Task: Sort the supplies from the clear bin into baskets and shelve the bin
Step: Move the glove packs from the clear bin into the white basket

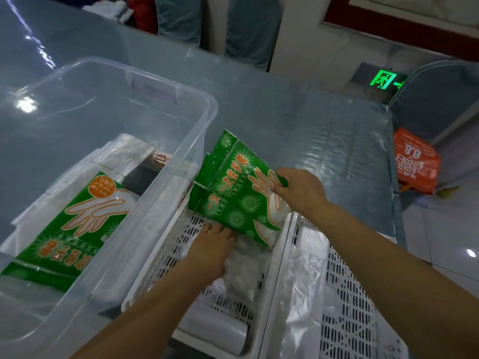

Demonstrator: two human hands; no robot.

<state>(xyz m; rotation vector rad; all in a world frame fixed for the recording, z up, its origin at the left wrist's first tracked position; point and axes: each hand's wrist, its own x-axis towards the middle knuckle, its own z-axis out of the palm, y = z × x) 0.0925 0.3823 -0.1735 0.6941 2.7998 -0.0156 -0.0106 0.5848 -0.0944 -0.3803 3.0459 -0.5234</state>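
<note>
White perforated basket point(155, 270) nearest, left hand point(212, 244) inside it with fingers tucked under a clear packet point(243, 265) (grip hidden), right hand point(298, 190) pinching two green glove packs point(233, 182) at the basket's far end — clear bin point(181, 120) beside, another green pack point(70, 229) inside.

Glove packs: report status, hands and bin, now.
Right hand pinches top glove pack over left basket. Left hand in the basket under second pack, fingers hidden. One pack left in clear bin. Nothing blocking.
</note>
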